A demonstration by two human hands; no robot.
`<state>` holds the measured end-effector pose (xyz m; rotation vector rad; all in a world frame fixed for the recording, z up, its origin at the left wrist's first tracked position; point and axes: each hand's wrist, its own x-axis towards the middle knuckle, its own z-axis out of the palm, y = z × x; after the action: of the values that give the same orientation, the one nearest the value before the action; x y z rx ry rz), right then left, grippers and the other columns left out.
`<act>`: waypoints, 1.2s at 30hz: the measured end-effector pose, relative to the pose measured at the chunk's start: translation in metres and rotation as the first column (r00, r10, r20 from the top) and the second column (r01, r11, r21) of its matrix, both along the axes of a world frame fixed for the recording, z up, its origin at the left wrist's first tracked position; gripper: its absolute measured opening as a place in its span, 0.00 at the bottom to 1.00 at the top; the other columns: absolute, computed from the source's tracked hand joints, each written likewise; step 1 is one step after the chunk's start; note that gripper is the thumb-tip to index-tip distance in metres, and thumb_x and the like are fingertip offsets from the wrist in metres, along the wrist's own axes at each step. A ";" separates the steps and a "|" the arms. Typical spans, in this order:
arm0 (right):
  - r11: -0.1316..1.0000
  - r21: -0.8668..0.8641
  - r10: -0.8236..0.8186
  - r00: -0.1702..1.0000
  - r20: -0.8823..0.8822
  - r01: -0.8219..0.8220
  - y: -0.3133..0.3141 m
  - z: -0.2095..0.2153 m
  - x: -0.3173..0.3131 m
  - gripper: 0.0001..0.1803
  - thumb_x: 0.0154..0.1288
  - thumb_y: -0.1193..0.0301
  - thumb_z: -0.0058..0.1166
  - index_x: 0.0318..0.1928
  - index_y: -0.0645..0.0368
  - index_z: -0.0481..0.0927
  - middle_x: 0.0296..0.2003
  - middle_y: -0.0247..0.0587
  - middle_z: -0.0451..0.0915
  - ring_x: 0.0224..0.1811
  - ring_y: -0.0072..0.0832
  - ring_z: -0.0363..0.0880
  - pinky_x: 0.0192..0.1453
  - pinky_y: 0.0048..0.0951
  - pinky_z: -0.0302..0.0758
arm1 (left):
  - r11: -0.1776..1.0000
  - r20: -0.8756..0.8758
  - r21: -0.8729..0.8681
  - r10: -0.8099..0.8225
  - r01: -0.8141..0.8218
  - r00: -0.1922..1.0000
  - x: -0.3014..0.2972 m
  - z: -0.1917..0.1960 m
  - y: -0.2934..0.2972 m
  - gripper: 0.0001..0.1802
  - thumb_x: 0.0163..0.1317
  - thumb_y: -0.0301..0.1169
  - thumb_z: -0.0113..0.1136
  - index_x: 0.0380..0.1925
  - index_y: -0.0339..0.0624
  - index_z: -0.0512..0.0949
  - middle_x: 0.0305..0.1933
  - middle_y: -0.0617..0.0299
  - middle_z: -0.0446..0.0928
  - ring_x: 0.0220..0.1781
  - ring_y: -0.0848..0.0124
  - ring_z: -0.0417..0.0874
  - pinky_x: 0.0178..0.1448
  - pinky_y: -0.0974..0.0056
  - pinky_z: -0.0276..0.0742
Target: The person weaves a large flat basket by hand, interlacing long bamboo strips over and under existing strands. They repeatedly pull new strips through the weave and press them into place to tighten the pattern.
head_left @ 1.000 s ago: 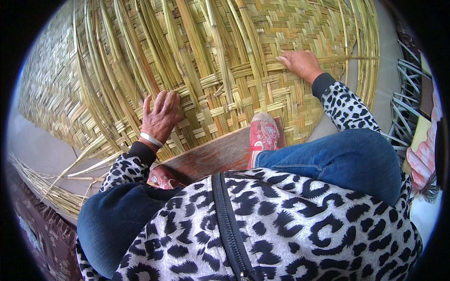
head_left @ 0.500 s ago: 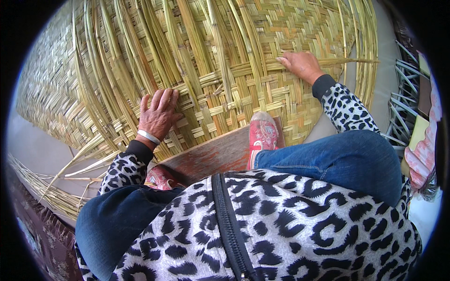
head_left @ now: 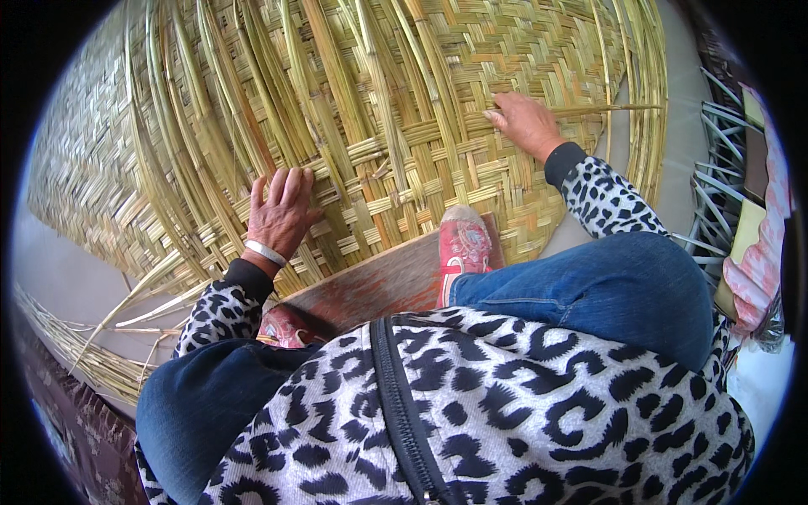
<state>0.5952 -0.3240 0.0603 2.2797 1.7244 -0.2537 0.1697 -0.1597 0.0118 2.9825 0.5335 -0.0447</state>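
A large woven mat of greenish-yellow reed strips [head_left: 522,50] spreads in front of me. Across its left and middle part, several long loose strips [head_left: 252,93] are folded back over the weave. My left hand [head_left: 282,215] lies on the weave with its fingers apart, fingertips against the base of those strips. To the right, my right hand [head_left: 526,124] is closed around a flat reed strip [head_left: 619,108] that runs sideways across the mat and sticks out past the wrist. The palm hides the gripped part of that strip.
A reddish worn wooden board [head_left: 370,282] lies on the mat's near edge, under my red shoe [head_left: 465,248]. Loose reeds [head_left: 93,349] lie on the floor at left. At right stand a grey metal rack [head_left: 715,181] and a pink patterned cloth [head_left: 762,252].
My right hand has shifted slightly left, and the sideways strip's free end has moved left with it. My left hand stays at nearly the same place on the mat.
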 end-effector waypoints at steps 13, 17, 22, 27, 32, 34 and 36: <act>0.718 0.163 0.695 0.710 -0.116 -0.676 0.004 -0.016 -0.120 0.23 0.68 0.68 0.46 0.63 0.55 0.74 0.70 0.38 0.67 0.72 0.33 0.64 0.72 0.43 0.61 | 1.000 -0.031 0.023 -0.011 0.011 0.999 0.000 0.002 -0.004 0.42 0.57 0.51 0.65 0.68 0.44 0.65 0.69 0.60 0.62 0.72 0.61 0.62 0.73 0.47 0.56; 0.758 0.170 0.652 0.721 -0.235 -0.630 0.005 -0.019 -0.120 0.23 0.66 0.69 0.49 0.62 0.56 0.74 0.68 0.39 0.68 0.71 0.35 0.65 0.72 0.43 0.62 | 0.996 -0.049 -0.059 -0.069 0.066 0.996 0.001 0.013 0.009 0.38 0.59 0.49 0.64 0.67 0.46 0.67 0.69 0.60 0.64 0.72 0.61 0.63 0.73 0.49 0.57; 0.895 0.295 0.444 0.744 -0.499 -0.336 -0.006 -0.019 -0.124 0.18 0.65 0.70 0.56 0.55 0.55 0.77 0.55 0.44 0.77 0.60 0.40 0.75 0.62 0.40 0.74 | 0.947 -0.218 -0.289 -0.208 0.141 0.953 -0.005 0.066 0.048 0.26 0.64 0.44 0.61 0.61 0.51 0.75 0.68 0.57 0.69 0.74 0.59 0.63 0.73 0.50 0.61; 0.988 0.125 0.021 0.722 -0.691 0.091 0.014 -0.031 -0.116 0.14 0.66 0.64 0.56 0.46 0.60 0.78 0.42 0.49 0.80 0.48 0.48 0.80 0.53 0.46 0.77 | 0.904 -0.439 -0.425 -0.158 -0.050 0.884 0.041 0.136 0.100 0.20 0.65 0.39 0.61 0.56 0.46 0.78 0.50 0.53 0.82 0.53 0.55 0.82 0.61 0.54 0.76; 0.984 0.040 -0.098 0.708 -0.699 0.175 0.031 -0.047 -0.115 0.12 0.63 0.62 0.58 0.39 0.58 0.78 0.37 0.50 0.81 0.43 0.50 0.79 0.47 0.49 0.75 | 0.793 -0.286 -0.579 0.020 -0.189 0.958 0.127 0.098 0.112 0.22 0.65 0.41 0.63 0.53 0.38 0.78 0.45 0.46 0.84 0.45 0.54 0.87 0.52 0.54 0.81; 0.973 0.081 -0.088 0.671 -0.736 0.216 0.026 -0.052 -0.115 0.11 0.62 0.62 0.59 0.37 0.56 0.78 0.35 0.49 0.81 0.41 0.51 0.79 0.45 0.49 0.75 | 0.740 -0.216 -0.628 0.132 -0.241 0.967 0.170 0.047 0.101 0.25 0.62 0.43 0.65 0.51 0.35 0.79 0.46 0.44 0.84 0.47 0.52 0.86 0.52 0.55 0.81; 0.972 0.095 -0.087 0.709 -0.700 0.214 0.026 -0.056 -0.116 0.10 0.58 0.64 0.59 0.36 0.56 0.80 0.35 0.49 0.81 0.39 0.51 0.80 0.41 0.50 0.75 | 0.845 -0.073 -0.490 0.206 -0.214 0.976 0.203 0.000 0.083 0.31 0.57 0.46 0.68 0.53 0.32 0.78 0.42 0.43 0.84 0.42 0.54 0.87 0.47 0.56 0.81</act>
<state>0.4790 -0.2980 0.0046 2.6597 1.9158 -1.1838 0.3727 -0.0769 0.0117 2.4105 0.7229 -0.1630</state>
